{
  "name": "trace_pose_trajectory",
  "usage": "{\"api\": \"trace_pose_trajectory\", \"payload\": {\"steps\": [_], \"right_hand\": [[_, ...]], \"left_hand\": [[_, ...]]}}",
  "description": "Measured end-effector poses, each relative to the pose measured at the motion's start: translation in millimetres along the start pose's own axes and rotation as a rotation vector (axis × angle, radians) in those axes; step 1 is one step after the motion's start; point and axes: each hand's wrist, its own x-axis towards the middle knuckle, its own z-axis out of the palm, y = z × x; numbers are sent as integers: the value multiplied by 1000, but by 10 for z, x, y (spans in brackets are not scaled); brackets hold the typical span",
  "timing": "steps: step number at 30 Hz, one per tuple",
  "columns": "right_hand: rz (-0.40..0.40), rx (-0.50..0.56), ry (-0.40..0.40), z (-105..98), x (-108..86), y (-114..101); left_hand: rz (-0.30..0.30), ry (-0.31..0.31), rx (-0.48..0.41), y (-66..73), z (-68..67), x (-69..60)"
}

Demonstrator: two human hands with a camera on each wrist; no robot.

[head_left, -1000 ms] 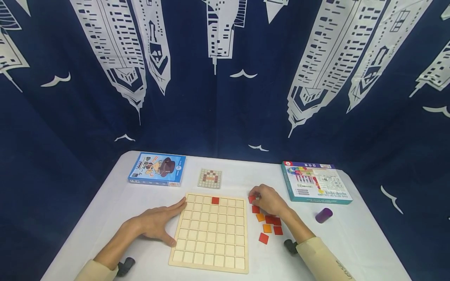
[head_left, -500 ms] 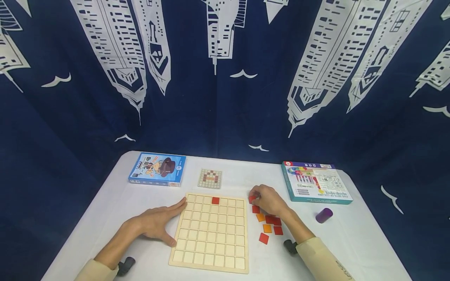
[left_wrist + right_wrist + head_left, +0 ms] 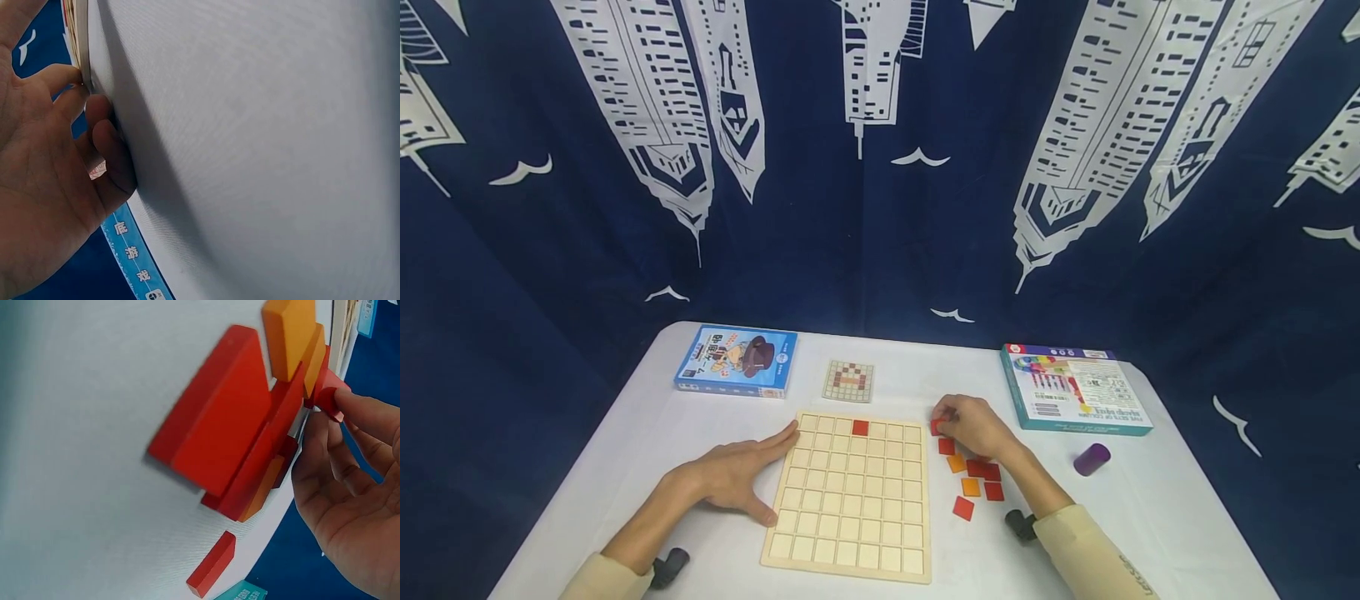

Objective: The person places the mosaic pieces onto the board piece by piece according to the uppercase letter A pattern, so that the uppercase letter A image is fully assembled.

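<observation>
A pale wooden grid board (image 3: 850,505) lies at the middle of the table, with one red square tile (image 3: 860,427) in its top row. Spread along the board's left edge, my left hand (image 3: 730,475) touches it with fingertips and thumb; the left wrist view shows its palm (image 3: 50,181). My right hand (image 3: 976,427), right of the board's upper corner, pinches another red tile (image 3: 331,387) between thumb and fingers. Loose red tiles (image 3: 962,508) and orange tiles (image 3: 971,487) lie below that hand, some overlapping.
A small pattern card (image 3: 847,382) lies behind the board. To its left is a blue box (image 3: 735,362), and at the back right a teal-edged box (image 3: 1075,389). A purple cylinder (image 3: 1092,459) lies right of the right forearm. White cloth covers the table (image 3: 1172,533).
</observation>
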Motion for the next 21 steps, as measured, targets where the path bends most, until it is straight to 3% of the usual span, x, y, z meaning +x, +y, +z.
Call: {"api": "trace_pose_trajectory", "payload": {"steps": [12,21], "right_hand": [[-40,143,-6,-23,22,-127],[-64,271,-75,45,98,-326]], "left_hand": [[30,0,8,-11,-7,-8],[33,-4,18,7,-19,-26]]}}
